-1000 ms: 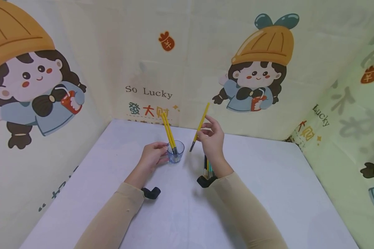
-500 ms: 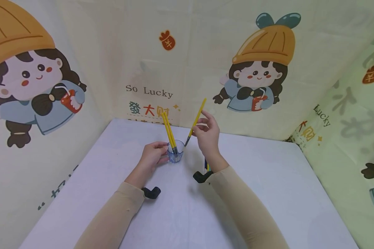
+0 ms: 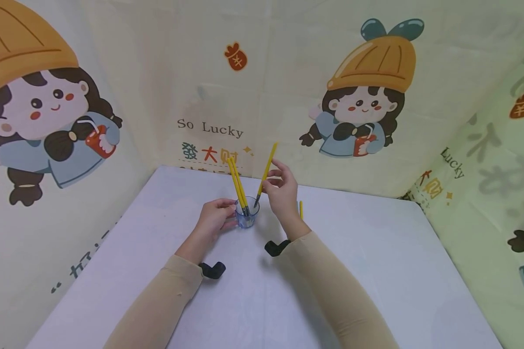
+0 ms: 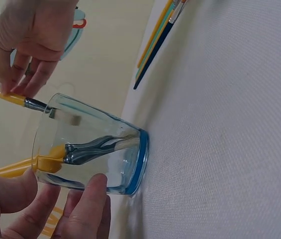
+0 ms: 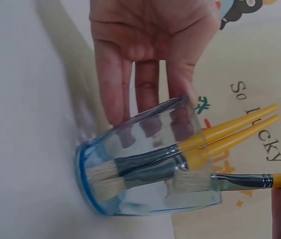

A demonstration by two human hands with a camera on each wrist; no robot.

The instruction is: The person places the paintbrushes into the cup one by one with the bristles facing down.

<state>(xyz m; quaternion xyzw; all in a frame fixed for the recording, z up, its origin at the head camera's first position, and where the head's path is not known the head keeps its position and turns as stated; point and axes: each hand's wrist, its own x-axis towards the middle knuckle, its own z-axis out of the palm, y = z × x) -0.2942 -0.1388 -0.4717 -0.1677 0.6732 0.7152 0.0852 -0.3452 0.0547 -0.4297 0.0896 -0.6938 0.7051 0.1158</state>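
Observation:
A clear glass (image 3: 246,220) with a bluish base stands on the table. My left hand (image 3: 214,218) holds it from the left side, thumb and fingers around its wall, as the left wrist view shows. Two yellow-handled paintbrushes (image 3: 237,184) lean inside it, bristles down. My right hand (image 3: 281,191) pinches a third yellow paintbrush (image 3: 268,167) by its handle, bristle end low. In the right wrist view that brush's pale bristles (image 5: 192,180) are inside the mouth of the glass (image 5: 145,211), above the bristles of the other two.
More brushes (image 4: 157,45) with yellow, teal and dark handles lie on the table (image 3: 358,271), mostly hidden behind the right forearm in the head view. Printed cloth walls (image 3: 270,97) enclose the table at the back and sides.
My right hand has moved left with its paintbrush, bringing the bristles from beside the glass into its mouth. The left hand and the glass have stayed in place.

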